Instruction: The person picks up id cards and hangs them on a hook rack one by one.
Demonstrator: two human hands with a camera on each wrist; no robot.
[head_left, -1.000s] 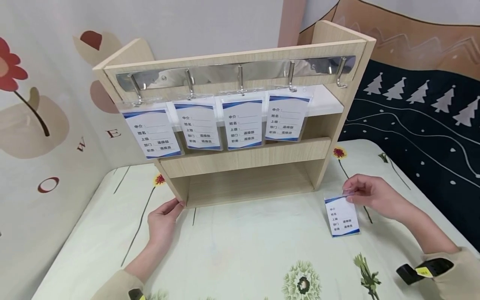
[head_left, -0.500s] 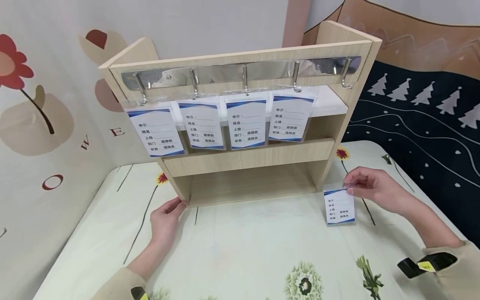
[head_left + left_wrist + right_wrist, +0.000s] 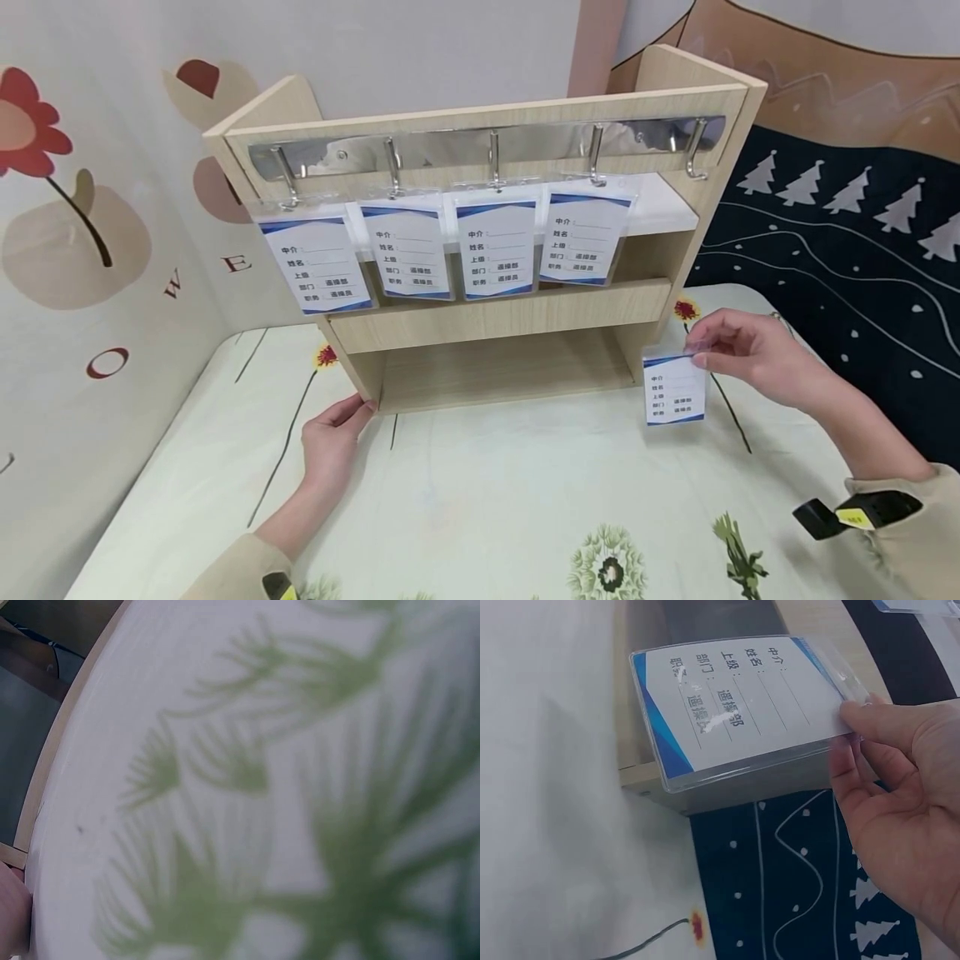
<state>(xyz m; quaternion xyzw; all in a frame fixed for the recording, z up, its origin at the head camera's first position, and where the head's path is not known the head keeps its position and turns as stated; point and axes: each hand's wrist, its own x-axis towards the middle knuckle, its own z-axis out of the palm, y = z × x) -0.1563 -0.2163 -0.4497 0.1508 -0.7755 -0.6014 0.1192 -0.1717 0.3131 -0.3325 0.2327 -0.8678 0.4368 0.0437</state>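
The right hand (image 3: 738, 354) has lifted the pinched badge (image 3: 673, 387) toward the 1 o'clock hook (image 3: 696, 150); a loose pinch risks dropping it. The left hand (image 3: 330, 437), relaxed, steadies the rack (image 3: 495, 312).

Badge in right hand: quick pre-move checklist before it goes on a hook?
1. Grip on badge: ok. The right hand pinches its top edge, and the card hangs clear of the table.
2. Free hook: ok. The rightmost hook on the metal rail is bare; the other four carry badges.
3. Rack steadied: ok. The left hand touches the lower left corner of the wooden rack.
4. Hanging slot in badge: cannot tell. The fingers cover the top strip.
5. Path up to hook: ok. Nothing shows between the badge and the rack's right end.
6. Badge facing: ok. Its print faces the camera, like the hung ones.
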